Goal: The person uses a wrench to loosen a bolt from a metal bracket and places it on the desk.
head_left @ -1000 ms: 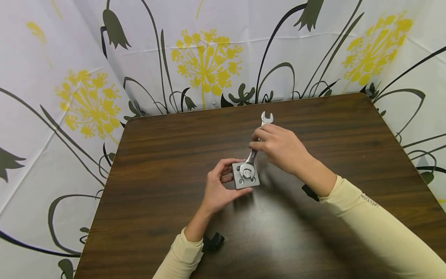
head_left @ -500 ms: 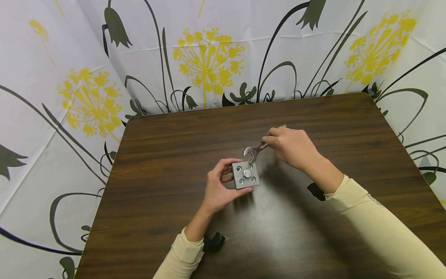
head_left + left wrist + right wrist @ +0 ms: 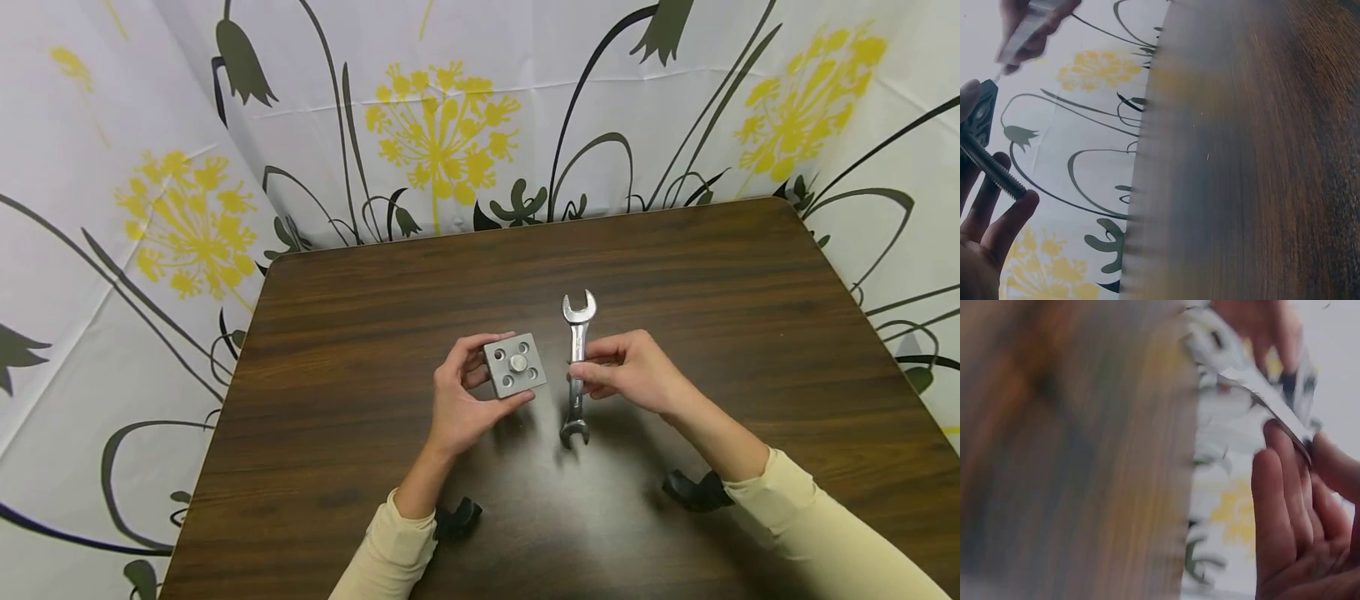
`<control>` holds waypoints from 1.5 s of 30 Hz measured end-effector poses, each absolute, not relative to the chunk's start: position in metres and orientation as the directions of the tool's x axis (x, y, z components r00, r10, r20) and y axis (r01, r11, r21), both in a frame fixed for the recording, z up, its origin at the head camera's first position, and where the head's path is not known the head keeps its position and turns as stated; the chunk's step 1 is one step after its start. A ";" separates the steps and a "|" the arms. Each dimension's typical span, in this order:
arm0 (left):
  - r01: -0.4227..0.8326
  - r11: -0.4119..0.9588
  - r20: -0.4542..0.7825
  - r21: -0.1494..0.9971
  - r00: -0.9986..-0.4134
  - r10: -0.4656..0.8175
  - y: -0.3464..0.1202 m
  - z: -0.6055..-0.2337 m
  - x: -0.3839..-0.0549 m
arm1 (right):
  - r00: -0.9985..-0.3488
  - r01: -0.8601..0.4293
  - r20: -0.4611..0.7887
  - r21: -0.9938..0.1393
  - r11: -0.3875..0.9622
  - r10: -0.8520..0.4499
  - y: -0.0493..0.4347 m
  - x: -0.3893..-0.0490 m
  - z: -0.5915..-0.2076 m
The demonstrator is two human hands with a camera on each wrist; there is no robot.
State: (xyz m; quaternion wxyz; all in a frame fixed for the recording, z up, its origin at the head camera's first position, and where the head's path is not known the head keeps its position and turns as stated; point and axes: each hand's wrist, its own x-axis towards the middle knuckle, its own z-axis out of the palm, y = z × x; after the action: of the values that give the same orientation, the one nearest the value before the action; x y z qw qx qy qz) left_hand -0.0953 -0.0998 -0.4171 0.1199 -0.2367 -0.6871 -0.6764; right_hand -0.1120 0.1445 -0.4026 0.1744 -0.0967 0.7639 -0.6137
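Note:
A square grey metal plate (image 3: 519, 382) with a hole near each corner is held above the table by my left hand (image 3: 456, 412), thumb and fingers on opposite edges. The round-looking bolt head (image 3: 518, 363) stands out at its centre. Behind the plate, the left wrist view shows the bolt's threaded shank (image 3: 999, 174) reaching toward a fingertip. To the right, my right hand (image 3: 639, 375) pinches an open-ended wrench (image 3: 577, 337) by the middle of its handle. Both wrench ends are free and apart from the bolt. In the right wrist view the wrench (image 3: 1259, 384) is blurred.
A dark wood-grain table (image 3: 375, 333) lies beneath both hands. Behind it hangs a white curtain (image 3: 300, 67) with grey and yellow flower prints. Black wrist mounts (image 3: 697, 490) hang from both forearms.
The wrench has come off the bolt head, swung round and moved right, toward the near side, with my right hand. My left hand has shifted the plate slightly left and tilted it.

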 end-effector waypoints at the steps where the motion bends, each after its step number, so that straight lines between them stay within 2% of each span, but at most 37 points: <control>1: 0.491 -0.028 0.489 0.871 -0.859 0.154 -0.100 -0.417 -0.096 | -0.916 0.132 -0.185 -0.977 0.167 -0.355 0.140 -0.107 -0.400; 5: 0.494 -0.037 0.495 0.869 -0.860 0.129 -0.100 -0.417 -0.096 | -0.882 0.337 -0.300 -0.940 -0.042 -0.363 0.121 -0.085 -0.389; 9: 0.496 -0.045 0.497 0.867 -0.857 0.134 -0.100 -0.419 -0.096 | -0.822 0.517 -0.372 -0.805 -0.292 -0.430 0.100 -0.064 -0.385; 13: 0.493 -0.076 0.499 0.867 -0.855 0.143 -0.099 -0.421 -0.096 | -0.790 0.595 -0.367 -0.652 -0.471 -0.491 0.077 -0.046 -0.383; 17: 0.484 -0.069 0.489 0.872 -0.860 0.146 -0.098 -0.422 -0.095 | -0.778 0.620 -0.334 -0.537 -0.571 -0.531 0.055 -0.034 -0.382; 21: 0.480 -0.011 0.477 0.877 -0.866 0.149 -0.098 -0.420 -0.093 | -0.777 0.627 -0.314 -0.463 -0.626 -0.547 0.036 -0.028 -0.380; 26: 0.495 -0.014 0.491 0.869 -0.857 0.155 -0.097 -0.414 -0.092 | -0.784 0.620 -0.291 -0.418 -0.664 -0.549 0.023 -0.029 -0.378; 36: 0.597 -0.031 0.595 0.801 -0.790 0.149 -0.091 -0.407 -0.093 | -0.807 0.590 -0.258 -0.336 -0.734 -0.531 0.013 -0.043 -0.371; 41: 0.596 -0.030 0.593 0.803 -0.792 0.141 -0.089 -0.406 -0.092 | -0.794 0.608 -0.264 -0.364 -0.705 -0.548 0.015 -0.045 -0.373; 45: 0.570 -0.027 0.567 0.822 -0.811 0.144 -0.090 -0.410 -0.093 | -0.775 0.629 -0.298 -0.442 -0.640 -0.557 0.021 -0.043 -0.380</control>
State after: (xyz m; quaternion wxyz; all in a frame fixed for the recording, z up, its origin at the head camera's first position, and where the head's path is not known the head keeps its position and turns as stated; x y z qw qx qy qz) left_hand -0.0934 -0.0901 -0.4102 0.1596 -0.2627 -0.6790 -0.6667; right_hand -0.0426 0.0206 -0.3796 0.3284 0.0672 0.2691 -0.9029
